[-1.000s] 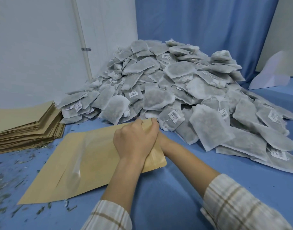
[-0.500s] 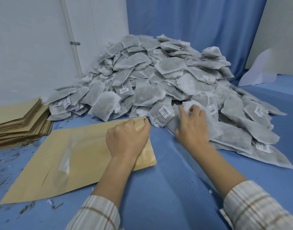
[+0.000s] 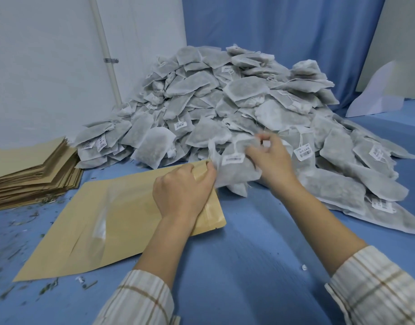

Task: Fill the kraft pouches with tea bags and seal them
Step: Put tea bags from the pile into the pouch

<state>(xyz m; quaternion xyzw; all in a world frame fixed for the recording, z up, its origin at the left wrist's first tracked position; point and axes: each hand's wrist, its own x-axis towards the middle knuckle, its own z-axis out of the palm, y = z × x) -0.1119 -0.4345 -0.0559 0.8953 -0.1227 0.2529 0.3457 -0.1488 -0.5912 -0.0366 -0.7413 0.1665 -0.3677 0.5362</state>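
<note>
One kraft pouch (image 3: 122, 221) lies flat on the blue table (image 3: 260, 266); one stack of pouches (image 3: 30, 170) sits off to the left; one big heap of tea bags (image 3: 237, 109), too many to count; the left hand (image 3: 180, 193) pinches the pouch's open top edge, fingers curled; just right of those fingers, the right hand (image 3: 272, 160) grips one tea bag (image 3: 234, 170) at the pouch mouth.

Both forearms reach forward from rolled, cream plaid sleeves. The left hand (image 3: 181, 191), knuckles up, curls its fingers over the open top edge of a flat brown kraft paper pouch (image 3: 122, 221). The right hand (image 3: 271, 160), slightly blurred, pinches a grey mesh tea bag with a white barcode tag (image 3: 237, 170) just beside the left fingertips.
</note>
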